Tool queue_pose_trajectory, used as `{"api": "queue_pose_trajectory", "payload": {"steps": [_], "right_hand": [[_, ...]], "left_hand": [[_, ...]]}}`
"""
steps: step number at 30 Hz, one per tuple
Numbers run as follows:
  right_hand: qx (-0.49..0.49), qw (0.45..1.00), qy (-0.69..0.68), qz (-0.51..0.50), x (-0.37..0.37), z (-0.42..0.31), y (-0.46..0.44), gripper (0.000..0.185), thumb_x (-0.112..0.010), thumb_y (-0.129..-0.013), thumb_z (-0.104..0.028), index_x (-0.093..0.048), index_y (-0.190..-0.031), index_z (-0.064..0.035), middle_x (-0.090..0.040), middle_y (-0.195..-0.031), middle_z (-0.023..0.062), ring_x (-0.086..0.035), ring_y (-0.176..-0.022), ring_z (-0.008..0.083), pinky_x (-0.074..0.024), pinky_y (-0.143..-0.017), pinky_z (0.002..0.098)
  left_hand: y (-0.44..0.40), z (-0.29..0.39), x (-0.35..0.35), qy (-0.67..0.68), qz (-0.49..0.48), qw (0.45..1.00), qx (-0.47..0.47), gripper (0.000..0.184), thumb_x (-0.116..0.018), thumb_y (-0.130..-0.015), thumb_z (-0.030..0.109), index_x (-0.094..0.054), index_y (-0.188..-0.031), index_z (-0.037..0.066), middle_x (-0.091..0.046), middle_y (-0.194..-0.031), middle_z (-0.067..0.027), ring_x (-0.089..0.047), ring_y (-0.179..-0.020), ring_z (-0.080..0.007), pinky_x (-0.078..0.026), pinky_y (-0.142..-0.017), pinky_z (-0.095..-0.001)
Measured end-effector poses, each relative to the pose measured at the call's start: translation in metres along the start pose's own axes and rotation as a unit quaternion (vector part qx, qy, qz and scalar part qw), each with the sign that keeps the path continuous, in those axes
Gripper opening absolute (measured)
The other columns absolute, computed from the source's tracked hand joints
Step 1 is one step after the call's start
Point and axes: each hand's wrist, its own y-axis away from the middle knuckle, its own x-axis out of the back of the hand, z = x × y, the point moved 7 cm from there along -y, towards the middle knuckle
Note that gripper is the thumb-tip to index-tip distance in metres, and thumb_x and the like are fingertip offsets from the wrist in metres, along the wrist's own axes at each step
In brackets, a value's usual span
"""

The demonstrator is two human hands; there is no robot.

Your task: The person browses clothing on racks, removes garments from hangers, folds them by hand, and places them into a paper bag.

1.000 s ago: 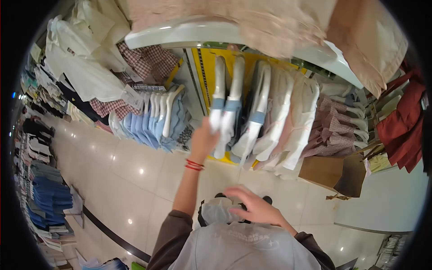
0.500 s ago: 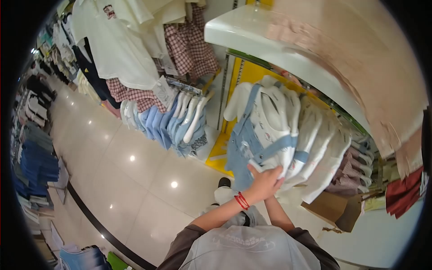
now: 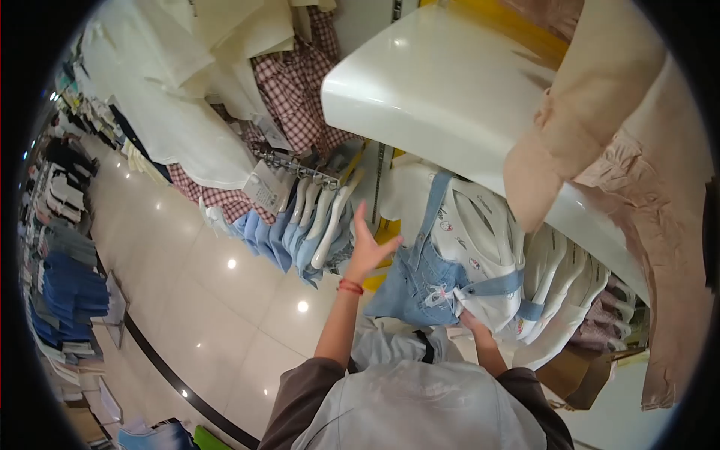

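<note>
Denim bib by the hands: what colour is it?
The denim bib is light blue, seen best in the head view.

Bright, fairly even indoor light fills the frame, leaving small white glare spots on the glossy floor (image 3: 217, 330) at lower left and a soft sheen across the white shelf (image 3: 420, 97) at upper centre. Tiny bluish lights (image 3: 54, 96) glint at far left. Fisheye distortion bends the edges into black corners; distant clothes (image 3: 66, 196) at left look soft, and print (image 3: 411, 384) at bottom centre is illegibly blurred.
</note>
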Motion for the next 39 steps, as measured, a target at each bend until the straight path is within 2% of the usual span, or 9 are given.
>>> {"api": "queue_pose_trajectory", "payload": {"steps": [3, 8, 18, 19, 21, 23, 25, 31, 39], "right_hand": [[-0.05, 0.998, 0.034, -0.02, 0.006, 0.019, 0.0, 0.041, -0.068, -0.073, -0.012, -0.052, -0.109, -0.0016, -0.054, -0.107, 0.0127, -0.051, -0.098, 0.0222, -0.0405, -0.088, 0.0323], [-0.117, 0.991, 0.057, -0.001, 0.009, 0.048, 0.004, 0.038, -0.068, -0.073, -0.013, -0.054, -0.107, -0.0015, -0.056, -0.104, 0.0123, -0.052, -0.096, 0.0215, -0.0407, -0.088, 0.0318], [0.009, 0.994, 0.005, 0.105, -0.008, -0.027, 0.064, 0.031, -0.068, -0.074, -0.024, -0.062, -0.096, -0.0023, -0.062, -0.092, 0.0092, -0.056, -0.09, 0.0206, -0.0448, -0.08, 0.0331], [-0.007, 0.989, 0.041, 0.144, -0.015, 0.017, 0.055, 0.028, -0.067, -0.076, -0.02, -0.061, -0.096, -0.0006, -0.062, -0.094, 0.0097, -0.056, -0.091, 0.0205, -0.0457, -0.078, 0.0326], [-0.012, 0.888, -0.444, 0.121, -0.036, 0.107, 0.042, 0.031, -0.071, -0.073, -0.022, -0.06, -0.095, -0.0039, -0.06, -0.093, 0.0063, -0.055, -0.086, 0.0183, -0.0451, -0.074, 0.0317], [0.024, 0.854, -0.501, 0.138, -0.042, 0.1, 0.047, 0.033, -0.072, -0.072, -0.022, -0.059, -0.097, -0.0056, -0.058, -0.093, 0.0045, -0.054, -0.084, 0.017, -0.0444, -0.073, 0.0306], [0.096, 0.962, -0.155, 0.204, -0.04, 0.031, 0.073, 0.035, -0.071, -0.073, -0.02, -0.056, -0.101, -0.0058, -0.057, -0.096, 0.0045, -0.054, -0.086, 0.0166, -0.0435, -0.076, 0.0292], [-0.009, 0.93, -0.19, 0.314, -0.047, 0.011, 0.097, 0.037, -0.071, -0.073, -0.022, -0.056, -0.101, -0.0028, -0.057, -0.096, 0.0059, -0.053, -0.089, 0.0155, -0.0415, -0.08, 0.0288], [-0.029, 0.9, -0.094, 0.424, -0.061, 0.0, 0.127, 0.047, -0.074, -0.07, -0.022, -0.053, -0.102, 0.0043, -0.058, -0.097, 0.0127, -0.054, -0.091, 0.0228, -0.0412, -0.081, 0.0314]], "left_hand": [[-0.017, -0.024, -0.028, 0.077, -0.136, 0.983, 0.097, 0.102, -0.077, -0.061, 0.021, -0.01, -0.136, 0.001, -0.022, -0.137, -0.0223, -0.022, -0.129, -0.0305, -0.021, -0.104, -0.0362], [0.003, -0.093, -0.093, 0.178, -0.355, 0.895, 0.203, 0.076, -0.069, -0.071, 0.021, -0.028, -0.13, -0.002, -0.044, -0.124, -0.0152, -0.042, -0.116, -0.0232, -0.032, -0.098, -0.0314], [0.092, -0.132, -0.069, 0.3, -0.339, 0.791, 0.412, 0.048, -0.052, -0.085, 0.024, -0.042, -0.121, -0.006, -0.048, -0.121, -0.0127, -0.048, -0.109, -0.0195, -0.037, -0.092, -0.0288], [0.099, -0.134, -0.063, 0.263, -0.364, 0.8, 0.398, 0.048, -0.049, -0.087, 0.023, -0.039, -0.124, -0.005, -0.048, -0.122, -0.0118, -0.047, -0.109, -0.0196, -0.037, -0.092, -0.0294], [0.11, -0.135, -0.051, 0.19, -0.406, 0.816, 0.366, 0.048, -0.044, -0.089, 0.021, -0.033, -0.128, -0.004, -0.046, -0.123, -0.01, -0.047, -0.109, -0.0196, -0.037, -0.092, -0.0304], [0.114, -0.132, -0.05, 0.092, -0.464, 0.833, 0.287, 0.047, -0.043, -0.089, 0.022, -0.035, -0.127, -0.004, -0.047, -0.123, -0.0106, -0.047, -0.109, -0.0205, -0.035, -0.093, -0.03], [0.12, -0.13, -0.04, 0.073, -0.443, 0.854, 0.261, 0.044, -0.043, -0.089, 0.025, -0.041, -0.121, -0.004, -0.05, -0.116, -0.0108, -0.049, -0.105, -0.0198, -0.036, -0.091, -0.0292], [0.135, -0.14, 0.002, 0.092, -0.337, 0.869, 0.351, 0.051, -0.043, -0.09, 0.043, -0.055, -0.101, -0.006, -0.061, -0.087, -0.0093, -0.054, -0.081, -0.0159, -0.041, -0.077, -0.0278], [0.134, -0.118, 0.042, 0.023, -0.294, 0.936, 0.194, 0.045, -0.046, -0.089, 0.039, -0.052, -0.092, -0.006, -0.058, -0.073, -0.0139, -0.054, -0.069, -0.0195, -0.042, -0.064, -0.031]]}}
